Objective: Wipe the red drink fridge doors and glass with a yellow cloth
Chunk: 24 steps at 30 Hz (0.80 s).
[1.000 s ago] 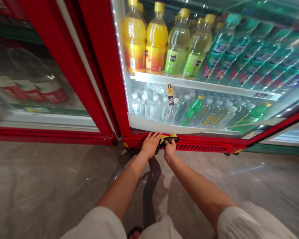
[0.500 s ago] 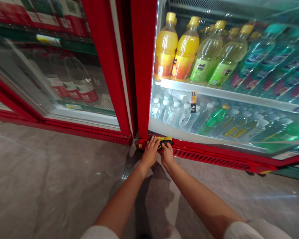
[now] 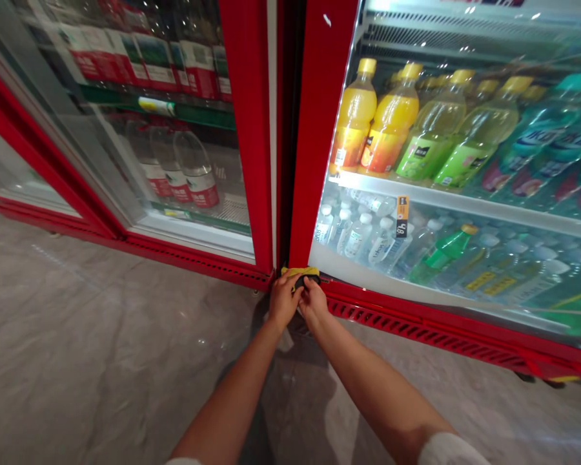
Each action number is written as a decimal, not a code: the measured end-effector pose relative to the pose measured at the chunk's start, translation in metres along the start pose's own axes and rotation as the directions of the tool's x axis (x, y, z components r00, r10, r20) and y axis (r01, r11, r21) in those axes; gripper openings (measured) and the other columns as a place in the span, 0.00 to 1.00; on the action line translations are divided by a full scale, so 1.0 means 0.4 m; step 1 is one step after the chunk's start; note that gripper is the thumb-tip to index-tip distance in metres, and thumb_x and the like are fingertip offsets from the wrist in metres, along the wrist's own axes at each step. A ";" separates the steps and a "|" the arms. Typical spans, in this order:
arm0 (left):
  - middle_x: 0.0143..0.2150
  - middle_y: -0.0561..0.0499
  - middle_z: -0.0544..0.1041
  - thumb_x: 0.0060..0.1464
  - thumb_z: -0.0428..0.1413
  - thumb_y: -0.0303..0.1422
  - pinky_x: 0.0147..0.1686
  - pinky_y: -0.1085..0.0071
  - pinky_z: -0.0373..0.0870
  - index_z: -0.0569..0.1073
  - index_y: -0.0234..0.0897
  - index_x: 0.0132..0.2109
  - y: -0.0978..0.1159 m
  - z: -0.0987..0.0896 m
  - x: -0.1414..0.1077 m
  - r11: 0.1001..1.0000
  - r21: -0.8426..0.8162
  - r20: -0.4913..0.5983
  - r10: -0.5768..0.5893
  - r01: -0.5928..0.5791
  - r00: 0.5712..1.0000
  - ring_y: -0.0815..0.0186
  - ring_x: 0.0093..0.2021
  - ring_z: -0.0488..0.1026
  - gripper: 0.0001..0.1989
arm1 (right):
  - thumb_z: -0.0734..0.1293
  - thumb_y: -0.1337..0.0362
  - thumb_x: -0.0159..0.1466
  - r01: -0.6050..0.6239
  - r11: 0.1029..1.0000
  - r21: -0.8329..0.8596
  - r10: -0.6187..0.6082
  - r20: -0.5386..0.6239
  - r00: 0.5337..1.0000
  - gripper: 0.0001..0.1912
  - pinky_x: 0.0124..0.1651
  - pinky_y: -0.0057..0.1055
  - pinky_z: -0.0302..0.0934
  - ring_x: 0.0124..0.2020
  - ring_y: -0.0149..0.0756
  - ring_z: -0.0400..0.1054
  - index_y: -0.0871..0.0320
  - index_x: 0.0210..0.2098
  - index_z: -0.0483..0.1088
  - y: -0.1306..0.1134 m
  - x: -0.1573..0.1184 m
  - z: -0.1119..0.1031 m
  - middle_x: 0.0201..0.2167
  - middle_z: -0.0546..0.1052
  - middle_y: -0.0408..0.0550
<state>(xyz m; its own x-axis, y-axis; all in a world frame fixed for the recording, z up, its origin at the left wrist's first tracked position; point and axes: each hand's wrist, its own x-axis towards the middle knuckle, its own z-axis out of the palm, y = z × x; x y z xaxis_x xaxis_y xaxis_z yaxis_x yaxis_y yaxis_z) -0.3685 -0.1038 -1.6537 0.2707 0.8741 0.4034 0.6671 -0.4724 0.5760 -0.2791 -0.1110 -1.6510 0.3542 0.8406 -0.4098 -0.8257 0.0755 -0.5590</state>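
At the lower left corner of the right-hand fridge [image 3: 319, 116], both my hands hold a bunched yellow cloth [image 3: 300, 270] with a black part [image 3: 306, 280] against the red base. My left hand [image 3: 285, 300] is closed on the cloth's left side, fingers bent over it. Close beside it, my right hand [image 3: 314, 301] grips the black part between thumb and fingers. The hands partly hide the cloth and the base behind it, so I cannot tell whether the black part belongs to the cloth.
Behind the right fridge's glass stand yellow-capped juice bottles [image 3: 390, 126] and small water bottles [image 3: 358, 236]. A second red fridge [image 3: 249, 142] with large red-labelled bottles [image 3: 201, 177] stands close on the left. Below lies a grey stone floor [image 3: 126, 355].
My hands have moved left along the fridge base, toward its corner, with the yellow cloth still held. The camera view has shifted, so the fridges appear farther right.
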 end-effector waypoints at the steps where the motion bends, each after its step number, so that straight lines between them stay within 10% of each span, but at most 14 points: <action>1: 0.61 0.40 0.75 0.58 0.57 0.27 0.62 0.49 0.69 0.77 0.39 0.57 0.001 -0.015 0.016 1.000 0.000 -0.036 -0.012 0.012 0.999 0.51 0.61 0.72 0.19 | 0.74 0.69 0.54 -0.010 1.000 0.006 0.010 0.011 1.000 0.10 0.27 0.20 0.67 0.24 0.26 0.71 0.56 0.27 0.68 -0.002 0.006 0.024 0.22 0.75 0.37; 14: 0.49 0.41 0.80 0.50 0.61 0.22 0.56 0.50 0.75 0.83 0.38 0.45 -0.009 -0.027 0.038 0.983 -0.167 -0.233 -0.119 0.081 0.965 0.53 0.52 0.77 0.14 | 0.76 0.75 0.51 -0.124 0.991 -0.057 0.121 -0.047 0.992 0.15 0.16 0.19 0.61 0.13 0.24 0.62 0.57 0.23 0.66 -0.031 -0.031 0.082 0.14 0.70 0.35; 24: 0.58 0.45 0.74 0.57 0.60 0.26 0.64 0.55 0.67 0.81 0.43 0.52 0.170 -0.188 0.218 0.977 -0.148 -0.473 0.069 -0.156 0.878 0.56 0.61 0.70 0.16 | 0.78 0.69 0.52 0.029 1.000 -0.008 -0.028 0.140 0.990 0.11 0.32 0.22 0.73 0.26 0.27 0.74 0.59 0.31 0.73 -0.217 -0.082 0.283 0.27 0.80 0.41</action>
<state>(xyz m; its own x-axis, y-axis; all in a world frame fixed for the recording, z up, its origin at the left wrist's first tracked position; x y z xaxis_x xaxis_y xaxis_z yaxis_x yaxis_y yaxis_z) -0.3518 -0.0682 -1.5258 -0.0444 0.6815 0.7304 0.5065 -0.6149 0.6045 -0.2689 -0.0846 -1.5075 0.3118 0.9052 -0.2888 -0.8113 0.0955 -0.5768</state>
